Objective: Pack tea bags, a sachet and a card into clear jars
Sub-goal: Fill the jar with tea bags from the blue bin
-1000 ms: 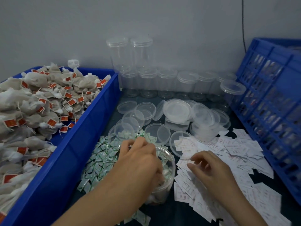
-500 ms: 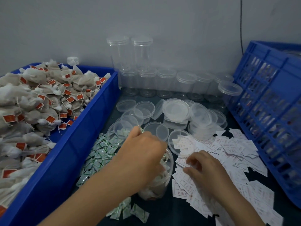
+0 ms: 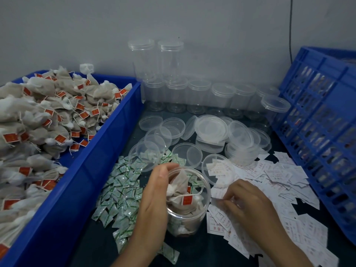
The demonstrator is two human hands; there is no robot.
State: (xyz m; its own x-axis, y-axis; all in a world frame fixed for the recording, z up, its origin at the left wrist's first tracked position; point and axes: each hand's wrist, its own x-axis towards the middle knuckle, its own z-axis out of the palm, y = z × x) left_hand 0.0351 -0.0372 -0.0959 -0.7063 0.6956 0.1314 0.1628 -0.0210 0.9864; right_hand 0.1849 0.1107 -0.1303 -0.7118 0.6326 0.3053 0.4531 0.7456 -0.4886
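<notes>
Hands apart: your left hand (image 3: 154, 199) grips side of one open jar (image 3: 187, 216); several tea bags (image 3: 179, 182) inside. Your right hand (image 3: 250, 205) just beside jar, fingers curled onto cards (image 3: 279, 170); pinching or only touching, cannot tell. Left of left hand: sachets (image 3: 119, 189), uncounted heap, then one blue bin (image 3: 86, 170) heaped with tea bags. Beyond hands: loose lids (image 3: 211, 128), too overlapped to count; nine lidded jars (image 3: 199, 93), two stacked on top. Right of right hand: one blue crate (image 3: 317, 132). Dark tabletop (image 3: 202, 253), grey wall (image 3: 77, 26), one black cable (image 3: 291, 26).
</notes>
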